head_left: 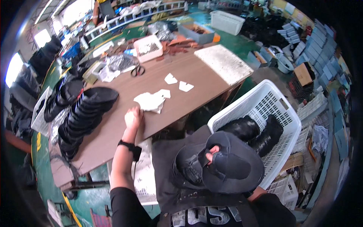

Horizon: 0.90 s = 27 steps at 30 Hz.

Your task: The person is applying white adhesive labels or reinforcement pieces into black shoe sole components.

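Left arm stretched forward, well out from body; forearm bare, nearly straight up view from lower edge, leaning slightly inward. Left wrist roughly in line with forearm. Left hand [133, 118] back up, fingers curled in; fingertips too small to judge grip. Right arm bent, held close in front of torso; only small patch of bare forearm showing. Right hand [213, 153] mostly hidden, few bent fingers visible, closed in grip.
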Each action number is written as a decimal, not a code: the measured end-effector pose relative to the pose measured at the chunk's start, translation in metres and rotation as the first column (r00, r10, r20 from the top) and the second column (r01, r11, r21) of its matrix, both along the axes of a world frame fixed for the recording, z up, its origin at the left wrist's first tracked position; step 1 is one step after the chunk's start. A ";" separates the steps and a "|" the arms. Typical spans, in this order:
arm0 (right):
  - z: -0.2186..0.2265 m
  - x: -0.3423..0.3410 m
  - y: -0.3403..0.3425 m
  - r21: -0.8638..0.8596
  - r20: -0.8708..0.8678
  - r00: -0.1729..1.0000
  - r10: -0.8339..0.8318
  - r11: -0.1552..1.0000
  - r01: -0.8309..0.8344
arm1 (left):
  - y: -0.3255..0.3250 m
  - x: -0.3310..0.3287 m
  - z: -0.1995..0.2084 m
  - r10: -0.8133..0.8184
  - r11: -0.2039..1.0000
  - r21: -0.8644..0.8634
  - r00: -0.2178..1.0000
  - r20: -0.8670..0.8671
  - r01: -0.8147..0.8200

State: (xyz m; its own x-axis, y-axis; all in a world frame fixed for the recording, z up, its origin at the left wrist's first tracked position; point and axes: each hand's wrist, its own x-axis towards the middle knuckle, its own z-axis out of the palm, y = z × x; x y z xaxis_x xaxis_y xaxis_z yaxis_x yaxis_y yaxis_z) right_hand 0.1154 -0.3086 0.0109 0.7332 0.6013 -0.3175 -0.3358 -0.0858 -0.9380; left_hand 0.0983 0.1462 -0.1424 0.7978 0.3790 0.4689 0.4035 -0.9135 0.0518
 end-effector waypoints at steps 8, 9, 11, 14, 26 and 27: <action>-0.039 0.009 -0.006 0.089 -0.061 0.998 0.028 0.996 -0.022 | 0.006 -0.012 0.033 0.344 0.913 -0.301 0.916 0.206 -0.275; -0.039 0.009 -0.007 0.105 -0.069 0.997 0.028 0.994 -0.021 | -0.004 -0.018 0.047 0.380 0.900 -0.309 0.901 0.209 -0.308; -0.035 0.008 -0.008 0.143 -0.084 0.996 0.041 0.989 -0.029 | -0.017 -0.028 0.067 0.424 0.885 -0.301 0.881 0.210 -0.355; -0.029 0.007 -0.005 0.149 -0.096 0.994 0.047 0.988 -0.033 | -0.063 -0.045 0.065 0.208 0.684 -0.720 0.915 0.345 0.116; -0.065 0.004 -0.016 0.034 0.077 0.979 0.187 0.981 -0.190 | -0.299 -0.073 0.102 -0.304 0.493 -0.815 0.938 0.166 0.304; -0.069 -0.004 -0.014 -0.005 0.107 0.988 0.114 0.993 -0.114 | -0.300 -0.075 0.101 -0.302 0.489 -0.825 0.942 0.144 0.283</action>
